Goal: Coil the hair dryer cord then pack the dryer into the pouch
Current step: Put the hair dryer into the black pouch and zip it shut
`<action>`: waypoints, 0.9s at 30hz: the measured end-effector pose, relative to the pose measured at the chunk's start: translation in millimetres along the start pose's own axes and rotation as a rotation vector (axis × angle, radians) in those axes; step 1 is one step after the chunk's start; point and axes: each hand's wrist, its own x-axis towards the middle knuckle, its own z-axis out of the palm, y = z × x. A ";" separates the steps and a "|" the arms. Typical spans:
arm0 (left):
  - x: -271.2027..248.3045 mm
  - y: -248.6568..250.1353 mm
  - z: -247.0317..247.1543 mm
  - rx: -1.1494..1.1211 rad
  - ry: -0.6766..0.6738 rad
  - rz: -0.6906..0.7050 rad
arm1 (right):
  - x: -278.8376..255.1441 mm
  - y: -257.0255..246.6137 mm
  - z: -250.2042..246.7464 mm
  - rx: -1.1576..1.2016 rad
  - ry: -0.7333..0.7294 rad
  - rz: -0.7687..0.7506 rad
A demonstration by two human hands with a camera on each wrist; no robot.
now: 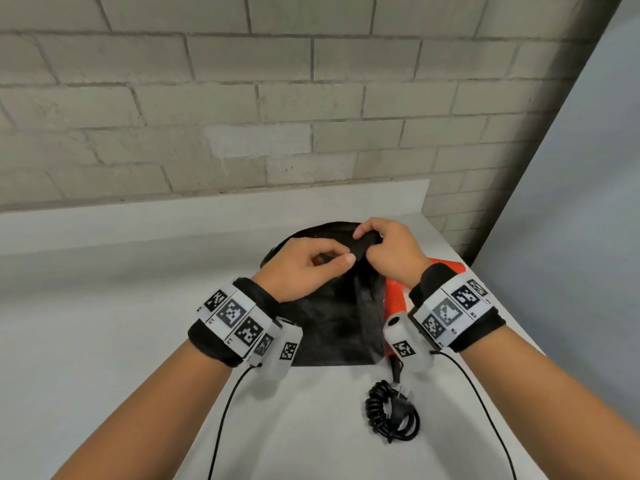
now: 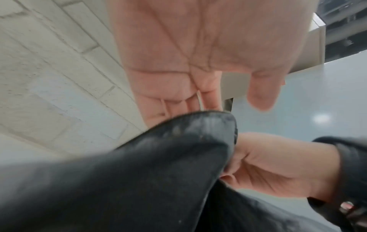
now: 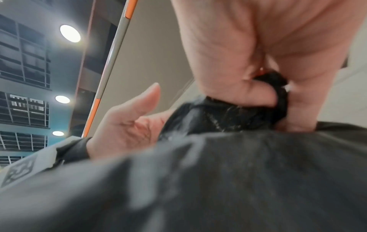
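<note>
Two hands are being held at the far end of the black pouch (image 1: 341, 317), which is lying on the white bench (image 1: 104, 306). Bunched fabric is being pinched in the right hand (image 1: 388, 251) grip; left hand (image 1: 304, 268) is being kept relaxed, nothing gripped. Orange dryer (image 1: 394, 296) is being partly hidden just right of pouch, coiled cord (image 1: 389, 412) lying nearer on the bench
</note>
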 end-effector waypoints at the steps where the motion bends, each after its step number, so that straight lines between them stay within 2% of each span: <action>1: -1.6 -2.9 -1.4 0.007 0.057 0.001 | -4.6 0.8 -3.2 0.043 0.005 0.001; 3: -1.0 -10.8 -6.7 0.133 0.220 -0.033 | -12.7 1.0 -7.3 0.155 0.018 -0.011; 4: -0.7 -14.4 -10.2 0.256 0.248 -0.069 | -16.8 1.5 -8.4 0.218 0.022 -0.028; 6: -0.8 -22.2 -14.8 0.464 0.161 -0.160 | -23.5 3.0 -9.5 0.284 0.026 -0.070; 8: -0.5 -31.0 -15.2 0.568 0.051 -0.212 | -28.7 4.0 -8.3 0.277 0.021 -0.109; 12: 1.6 -48.3 -12.0 0.673 -0.138 -0.296 | -39.3 -2.3 -8.9 0.289 -0.099 -0.146; 14: 2.9 -53.1 -12.3 0.596 -0.136 -0.323 | -45.2 -7.0 -10.6 0.189 -0.166 -0.140; 15: 3.1 -54.1 -12.9 0.491 -0.075 -0.312 | -47.9 -9.0 -11.2 0.108 -0.181 -0.127; 17: 2.9 -51.3 -14.6 0.312 0.132 -0.247 | -52.1 -11.7 -12.5 -0.046 -0.221 -0.076; 19: 2.3 -45.4 -15.5 0.243 0.314 -0.176 | -52.8 -7.6 -10.0 -0.123 -0.250 0.009; 20: 1.1 -42.2 -14.9 0.236 0.363 -0.147 | -52.1 -4.4 -7.1 -0.152 -0.225 0.047; 23: -5.6 -36.0 -10.2 0.243 0.371 -0.015 | -48.2 6.3 0.5 -0.288 -0.014 0.126; 25: -13.9 -33.5 -6.3 0.167 0.278 0.106 | -42.1 12.8 0.9 -0.375 0.082 0.194; 27: -21.6 -33.8 -1.3 0.117 0.164 0.119 | -34.9 16.5 -2.3 -0.288 0.184 0.242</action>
